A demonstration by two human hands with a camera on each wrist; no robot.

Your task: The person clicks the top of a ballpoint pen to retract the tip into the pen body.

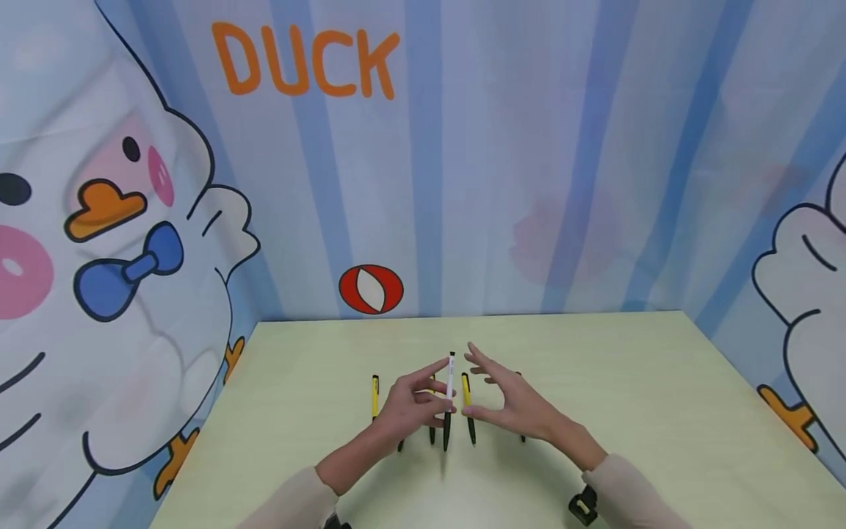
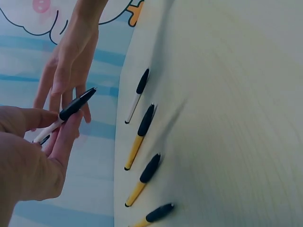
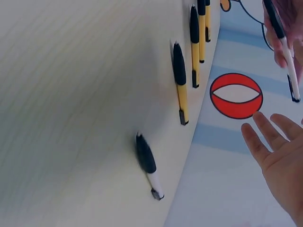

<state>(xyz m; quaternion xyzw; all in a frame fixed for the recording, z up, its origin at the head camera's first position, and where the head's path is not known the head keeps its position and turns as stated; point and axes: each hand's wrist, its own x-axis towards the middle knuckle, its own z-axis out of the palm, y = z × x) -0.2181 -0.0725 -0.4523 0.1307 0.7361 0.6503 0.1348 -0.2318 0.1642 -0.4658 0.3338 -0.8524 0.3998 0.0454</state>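
My left hand (image 1: 413, 402) pinches a white pen (image 1: 450, 386) with a black grip between thumb and fingers. It holds the pen above the table, black tip pointing down towards me. Just to the right, my right hand (image 1: 515, 400) has its fingers spread and holds nothing; a gap parts it from the pen. In the left wrist view the held pen (image 2: 71, 109) shows its black grip and tip plainly. Beneath the hands several yellow and black pens (image 3: 180, 78) lie in a row, partly covered by the hands in the head view.
Another white pen (image 3: 152, 172) with a black grip lies at the row's right end, mostly behind my right hand in the head view. The pale table (image 1: 317, 367) meets a blue striped curtain (image 1: 489, 184) with duck pictures at its back and sides.
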